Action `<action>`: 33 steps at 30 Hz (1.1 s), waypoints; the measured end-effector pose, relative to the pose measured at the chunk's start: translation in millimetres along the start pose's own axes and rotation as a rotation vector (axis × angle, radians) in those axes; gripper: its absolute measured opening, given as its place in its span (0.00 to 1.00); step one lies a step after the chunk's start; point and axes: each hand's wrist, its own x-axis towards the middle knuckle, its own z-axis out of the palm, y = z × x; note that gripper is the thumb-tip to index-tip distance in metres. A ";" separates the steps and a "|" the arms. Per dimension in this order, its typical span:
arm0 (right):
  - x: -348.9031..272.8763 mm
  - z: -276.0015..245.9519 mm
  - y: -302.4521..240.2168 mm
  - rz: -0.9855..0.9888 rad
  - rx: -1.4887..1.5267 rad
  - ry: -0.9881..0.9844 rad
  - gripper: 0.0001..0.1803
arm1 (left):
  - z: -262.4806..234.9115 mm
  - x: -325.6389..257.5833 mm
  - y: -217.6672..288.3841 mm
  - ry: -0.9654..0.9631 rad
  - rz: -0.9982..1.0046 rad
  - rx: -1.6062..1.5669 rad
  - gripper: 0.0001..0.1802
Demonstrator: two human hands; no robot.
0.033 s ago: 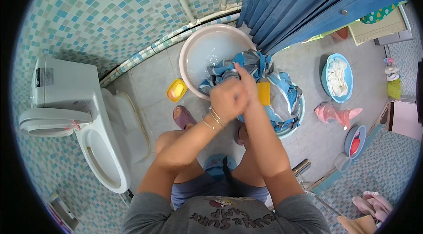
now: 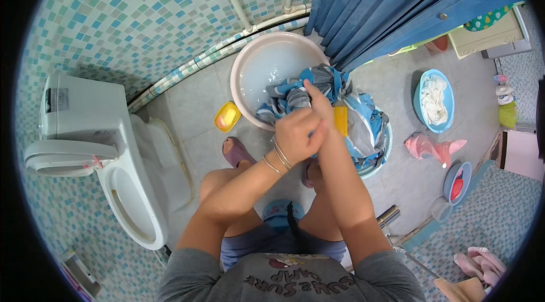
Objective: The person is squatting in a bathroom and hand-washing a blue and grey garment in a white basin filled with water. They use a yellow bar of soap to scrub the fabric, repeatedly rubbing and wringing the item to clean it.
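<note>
My left hand point(image 2: 300, 133), with thin bracelets at its wrist, has its fingers curled and overlaps my right wrist. What it grips, if anything, is hidden. My right hand point(image 2: 319, 101) reaches forward, one digit stretched out over the bunched cloth; its other fingers are mostly covered. Beneath both hands, a blue, grey and white striped cloth point(image 2: 363, 126) drapes from the pale pink basin point(image 2: 234, 77) into a light blue basin point(image 2: 390, 146) on the right. Greyish water point(image 2: 264, 63) fills the pink basin. Beside my right wrist is a flat yellow piece point(image 2: 340, 121) against the cloth.
On the floor left of the pink basin is a yellow soap dish point(image 2: 227, 117). A toilet point(image 2: 133, 205) stands at left, a blue curtain point(image 2: 369, 12) hangs at upper right. Farther right are a blue basin of white cloth point(image 2: 434, 100), a pink plastic bag point(image 2: 434, 148) and a grey-blue basin point(image 2: 457, 182).
My left hand has shifted slightly right and toward me along my right wrist, showing more of the striped cloth. The basins have stayed put.
</note>
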 end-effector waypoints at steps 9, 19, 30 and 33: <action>-26.0 23.1 18.0 0.003 0.253 -0.057 0.13 | -4.7 7.8 -31.2 0.129 -0.109 0.098 0.08; -48.5 22.0 -34.8 0.104 0.395 -0.173 0.13 | -75.6 15.7 -125.3 -0.025 -0.370 0.087 0.13; -29.8 13.3 -32.5 -0.065 0.361 -0.069 0.13 | -89.2 -9.0 -168.3 -0.340 -0.304 0.448 0.23; -20.9 10.2 -22.9 -0.075 0.369 -0.065 0.20 | -73.6 -10.6 -163.6 -0.245 -0.848 -0.165 0.24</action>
